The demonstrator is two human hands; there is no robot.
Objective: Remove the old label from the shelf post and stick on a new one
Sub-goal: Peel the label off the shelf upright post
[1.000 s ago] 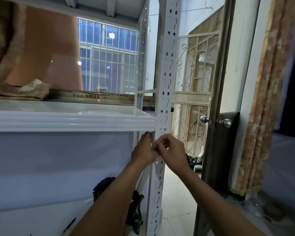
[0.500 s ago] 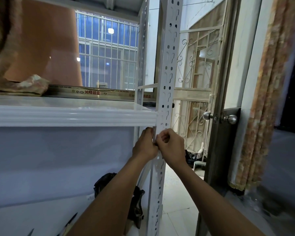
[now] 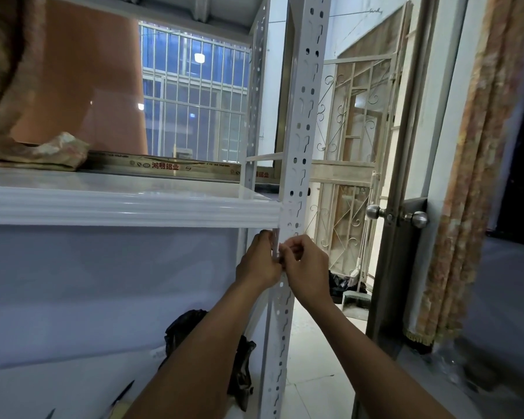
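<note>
A white perforated shelf post runs upright through the middle of the view. Both hands meet on it just below the white shelf board. My left hand presses against the post's left edge, fingers curled. My right hand is closed on the post's front face, fingertips pinched together. A thin pale strip, perhaps a label, shows between the two hands along the post's edge; most of it is hidden by the fingers, and I cannot tell which hand grips it.
A folded cloth lies on the shelf board at left. A black bag sits under the shelf by the post's foot. To the right stand a dark door with a round knob and a patterned curtain.
The hands stay together at the same spot on the post; my right fingers have shifted a little. The view has tilted slightly.
</note>
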